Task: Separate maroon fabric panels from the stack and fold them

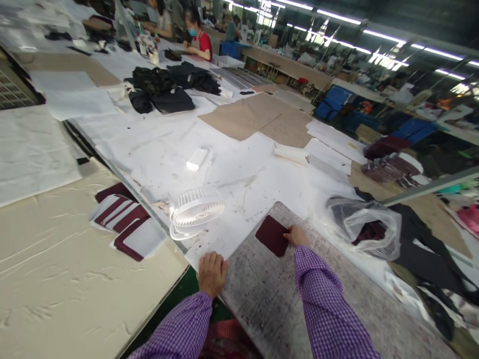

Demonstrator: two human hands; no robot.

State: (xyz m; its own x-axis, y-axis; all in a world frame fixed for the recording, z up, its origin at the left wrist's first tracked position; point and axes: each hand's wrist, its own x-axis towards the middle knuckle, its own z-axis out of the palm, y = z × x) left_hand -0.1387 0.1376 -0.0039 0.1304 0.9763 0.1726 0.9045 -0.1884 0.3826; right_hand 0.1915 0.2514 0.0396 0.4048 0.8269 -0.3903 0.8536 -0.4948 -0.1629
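A dark maroon fabric piece (pixel 272 236) with rounded corners lies flat on a speckled grey board (pixel 262 294). My right hand (pixel 298 236) pinches its right edge between thumb and fingers. To the left, my left hand (pixel 212 273) is closed, with fingers curled down beside the board's left edge. Whatever may be under those fingers is hidden. A fanned stack of maroon and white pieces (pixel 125 219) rests on the cream-covered table at left. Just beyond my left hand lies a small white fan (pixel 198 212), its round grille tilted upward.
A white device (pixel 198 158) lies on the white tabletop (pixel 239 174). Dark folded garments (pixel 160 89) and brown paper sheets (pixel 262 117) are farther back. At right stands a clear plastic bag (pixel 368 227) with maroon pieces inside. A person in red (pixel 204 45) is at the far table.
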